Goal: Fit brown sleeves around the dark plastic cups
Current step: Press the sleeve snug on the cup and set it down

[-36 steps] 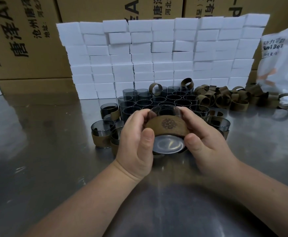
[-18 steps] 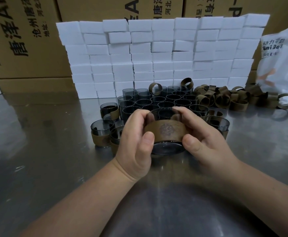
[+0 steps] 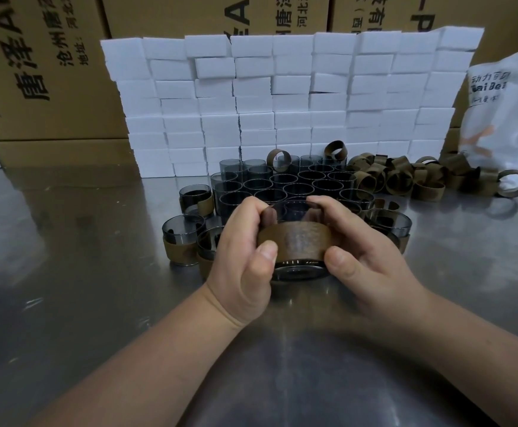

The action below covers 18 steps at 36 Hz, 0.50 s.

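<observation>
- Since a second ago the dark translucent plastic cup point(image 3: 301, 271) has tipped from base-toward-camera to nearly upright. Only a thin band of its base now shows under the brown band-shaped sleeve point(image 3: 294, 241).
- The emblem stamped on the sleeve, sharp earlier, is now blurred.
- The sleeve wraps round the cup's middle, with smoky wall showing above and below it.
- The left hand point(image 3: 242, 257) grips the cup's left side, thumb pressed on the sleeve's near face and fingers curled over the far rim.
- The right hand point(image 3: 367, 257) mirrors it on the right side.
- The cup sits between the two hands, low over the shiny steel worktop point(image 3: 66, 272); I cannot tell whether they touch.
- Just beyond stand bare dark cups point(image 3: 297, 180), with loose brown sleeves point(image 3: 405, 180) at far right.
- Sleeved cups point(image 3: 183, 232) stand left of the left hand.
</observation>
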Each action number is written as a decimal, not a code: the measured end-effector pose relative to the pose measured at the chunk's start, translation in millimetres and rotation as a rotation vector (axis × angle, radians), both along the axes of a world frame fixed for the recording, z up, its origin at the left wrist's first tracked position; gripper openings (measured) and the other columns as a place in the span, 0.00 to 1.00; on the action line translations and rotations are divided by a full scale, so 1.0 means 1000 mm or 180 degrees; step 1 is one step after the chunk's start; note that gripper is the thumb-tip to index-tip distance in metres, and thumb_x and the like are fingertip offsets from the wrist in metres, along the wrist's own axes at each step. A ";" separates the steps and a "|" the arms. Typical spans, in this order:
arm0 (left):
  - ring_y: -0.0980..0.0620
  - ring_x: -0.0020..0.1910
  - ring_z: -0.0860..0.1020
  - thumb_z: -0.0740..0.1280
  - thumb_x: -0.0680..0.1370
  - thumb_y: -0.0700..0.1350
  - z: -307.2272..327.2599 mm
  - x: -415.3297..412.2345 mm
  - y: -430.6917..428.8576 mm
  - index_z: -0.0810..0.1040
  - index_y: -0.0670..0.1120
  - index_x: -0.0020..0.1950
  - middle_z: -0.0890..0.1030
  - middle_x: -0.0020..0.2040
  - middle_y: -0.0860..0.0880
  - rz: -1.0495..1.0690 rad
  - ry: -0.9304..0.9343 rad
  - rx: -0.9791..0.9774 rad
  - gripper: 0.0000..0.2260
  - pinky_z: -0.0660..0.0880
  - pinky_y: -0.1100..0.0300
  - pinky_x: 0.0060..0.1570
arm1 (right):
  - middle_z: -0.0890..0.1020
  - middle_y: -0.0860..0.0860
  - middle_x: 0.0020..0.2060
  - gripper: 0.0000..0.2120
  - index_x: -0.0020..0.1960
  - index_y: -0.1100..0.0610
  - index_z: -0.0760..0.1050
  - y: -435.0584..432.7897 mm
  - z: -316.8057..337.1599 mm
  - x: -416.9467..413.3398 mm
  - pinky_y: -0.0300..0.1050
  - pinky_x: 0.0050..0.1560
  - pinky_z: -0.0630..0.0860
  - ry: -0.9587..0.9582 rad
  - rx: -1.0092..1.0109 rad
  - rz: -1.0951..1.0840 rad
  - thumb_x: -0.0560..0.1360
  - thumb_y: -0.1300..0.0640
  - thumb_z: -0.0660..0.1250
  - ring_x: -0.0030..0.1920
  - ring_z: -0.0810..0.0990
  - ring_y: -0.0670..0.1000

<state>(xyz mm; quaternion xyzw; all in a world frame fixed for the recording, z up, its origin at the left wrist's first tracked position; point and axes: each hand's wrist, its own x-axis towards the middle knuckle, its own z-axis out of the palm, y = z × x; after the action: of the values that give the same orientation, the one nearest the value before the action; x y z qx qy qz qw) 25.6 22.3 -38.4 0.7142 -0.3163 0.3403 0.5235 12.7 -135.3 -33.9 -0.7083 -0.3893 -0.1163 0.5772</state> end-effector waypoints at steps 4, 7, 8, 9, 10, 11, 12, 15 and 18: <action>0.43 0.34 0.67 0.52 0.68 0.56 0.000 0.000 0.000 0.65 0.40 0.39 0.68 0.35 0.38 0.0015 0.0020 -0.0005 0.18 0.65 0.52 0.34 | 0.73 0.51 0.57 0.30 0.66 0.51 0.64 0.001 0.000 0.000 0.30 0.54 0.69 -0.0022 -0.0013 0.0012 0.71 0.33 0.59 0.57 0.73 0.38; 0.45 0.34 0.67 0.51 0.69 0.55 0.000 0.001 0.000 0.65 0.41 0.38 0.68 0.34 0.39 0.0034 -0.0003 0.0021 0.17 0.65 0.53 0.34 | 0.73 0.53 0.57 0.30 0.66 0.51 0.65 0.001 -0.001 0.000 0.30 0.54 0.69 -0.0023 -0.0003 0.0031 0.71 0.34 0.60 0.57 0.74 0.38; 0.45 0.34 0.67 0.51 0.69 0.55 0.000 0.001 0.000 0.65 0.41 0.38 0.68 0.34 0.39 0.0049 -0.0011 0.0028 0.17 0.65 0.52 0.34 | 0.73 0.52 0.57 0.30 0.66 0.51 0.65 0.000 -0.001 0.000 0.30 0.54 0.69 -0.0029 -0.0008 0.0026 0.71 0.34 0.59 0.56 0.74 0.38; 0.44 0.34 0.67 0.51 0.69 0.55 0.000 0.001 0.000 0.65 0.40 0.38 0.68 0.34 0.39 0.0059 -0.0014 0.0033 0.17 0.65 0.52 0.33 | 0.73 0.51 0.56 0.30 0.65 0.51 0.65 0.000 -0.001 0.000 0.30 0.54 0.69 -0.0039 -0.0014 0.0017 0.71 0.34 0.59 0.56 0.74 0.37; 0.44 0.34 0.67 0.51 0.69 0.55 0.001 0.001 0.000 0.65 0.40 0.38 0.68 0.34 0.38 0.0066 -0.0019 0.0033 0.18 0.65 0.51 0.33 | 0.73 0.51 0.56 0.29 0.65 0.50 0.65 0.000 -0.001 0.001 0.29 0.54 0.69 -0.0051 -0.0017 0.0008 0.71 0.34 0.59 0.56 0.74 0.37; 0.43 0.34 0.67 0.51 0.69 0.55 0.000 0.000 0.000 0.65 0.39 0.38 0.68 0.34 0.38 0.0072 -0.0021 0.0030 0.18 0.65 0.50 0.33 | 0.73 0.50 0.56 0.29 0.65 0.50 0.65 0.000 -0.001 0.001 0.29 0.54 0.69 -0.0060 -0.0020 -0.0002 0.71 0.33 0.59 0.56 0.74 0.37; 0.43 0.33 0.67 0.51 0.69 0.55 0.000 0.000 0.000 0.65 0.39 0.38 0.68 0.34 0.38 0.0075 -0.0026 0.0028 0.18 0.65 0.49 0.33 | 0.73 0.51 0.56 0.29 0.65 0.50 0.65 0.000 -0.001 0.001 0.29 0.54 0.69 -0.0067 -0.0020 -0.0008 0.71 0.33 0.59 0.56 0.74 0.37; 0.44 0.33 0.67 0.51 0.69 0.54 0.000 0.000 0.000 0.66 0.39 0.37 0.68 0.34 0.38 0.0096 -0.0063 0.0042 0.18 0.65 0.51 0.33 | 0.73 0.51 0.55 0.29 0.65 0.51 0.65 0.000 -0.002 0.001 0.30 0.54 0.69 -0.0069 0.0013 0.0017 0.71 0.34 0.59 0.55 0.73 0.37; 0.45 0.33 0.67 0.51 0.70 0.54 0.000 0.000 0.000 0.66 0.39 0.37 0.68 0.33 0.38 0.0118 -0.0088 0.0043 0.18 0.64 0.54 0.33 | 0.73 0.51 0.55 0.29 0.65 0.52 0.65 0.001 -0.002 0.001 0.30 0.54 0.69 -0.0086 0.0006 0.0021 0.72 0.34 0.59 0.55 0.73 0.37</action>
<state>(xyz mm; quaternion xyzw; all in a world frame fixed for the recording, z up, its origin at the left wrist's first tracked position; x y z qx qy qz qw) 25.8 22.5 -38.4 0.7186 -0.3126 0.3577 0.5078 14.0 -134.7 -36.3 -0.7049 -0.3993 -0.1242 0.5730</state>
